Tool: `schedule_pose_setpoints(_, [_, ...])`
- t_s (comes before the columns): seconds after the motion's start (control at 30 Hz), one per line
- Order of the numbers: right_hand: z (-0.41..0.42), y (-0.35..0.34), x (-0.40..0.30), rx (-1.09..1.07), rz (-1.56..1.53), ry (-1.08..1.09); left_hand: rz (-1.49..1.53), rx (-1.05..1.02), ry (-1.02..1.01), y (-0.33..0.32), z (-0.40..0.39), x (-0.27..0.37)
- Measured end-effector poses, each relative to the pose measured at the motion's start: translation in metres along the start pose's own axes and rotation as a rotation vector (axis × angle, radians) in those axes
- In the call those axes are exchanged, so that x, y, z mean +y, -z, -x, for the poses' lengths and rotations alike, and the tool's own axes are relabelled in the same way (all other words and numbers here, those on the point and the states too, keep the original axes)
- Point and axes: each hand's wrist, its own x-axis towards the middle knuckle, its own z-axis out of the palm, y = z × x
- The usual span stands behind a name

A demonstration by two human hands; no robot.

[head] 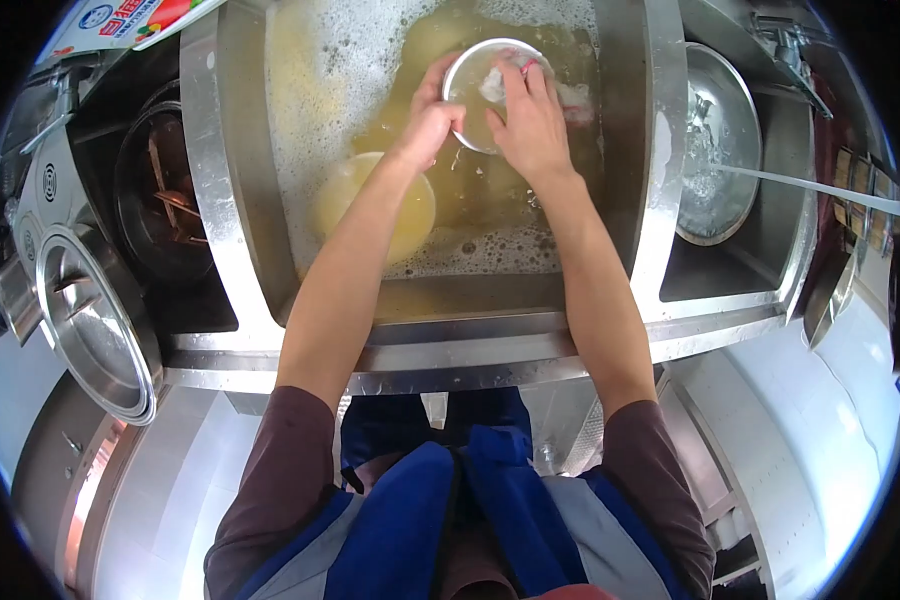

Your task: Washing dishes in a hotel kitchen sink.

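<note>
In the middle sink basin [621, 150], my left hand [429, 124] grips the left side of a white-rimmed bowl [471, 112], with the thumb near its rim. My right hand [531, 135] reaches over the bowl's right side, its fingers on a whitish cloth [493, 86] with pink parts. Some of this cloth trails past the rim into the water. Cloudy yellowish water [487, 195] surrounds the bowl, and white foam [345, 45] floats mostly to the left. Below my left hand, another round bowl [409, 214] lies in the water, partly behind my forearm.
On the right, water runs from a pale tube [810, 186] into a large metal bowl [720, 150]. The left basin holds a dark round pan [139, 202]. Metal basins [97, 322] stand at the left edge. A printed container [131, 26] is at upper left.
</note>
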Motion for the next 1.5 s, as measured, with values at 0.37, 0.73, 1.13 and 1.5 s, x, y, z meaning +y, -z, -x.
schedule_pose_setpoints(0.37, [-0.008,-0.005,0.01,-0.245,-0.218,-0.231,-0.07,-0.101,-0.262,-0.02,0.002,0.012])
schedule_pose_setpoints(0.73, [-0.007,0.011,-0.001,-0.307,-0.087,-0.061,0.42,0.151,-0.101,0.012,-0.008,0.039])
schedule_pose_setpoints(1.13, [-0.021,0.015,-0.005,0.228,-0.895,-0.074,0.333,0.215,0.236,0.018,-0.01,0.01])
schedule_pose_setpoints(1.5, [0.0,-0.009,0.015,-0.071,0.054,0.102,-0.119,-0.073,0.46,0.006,-0.006,0.011])
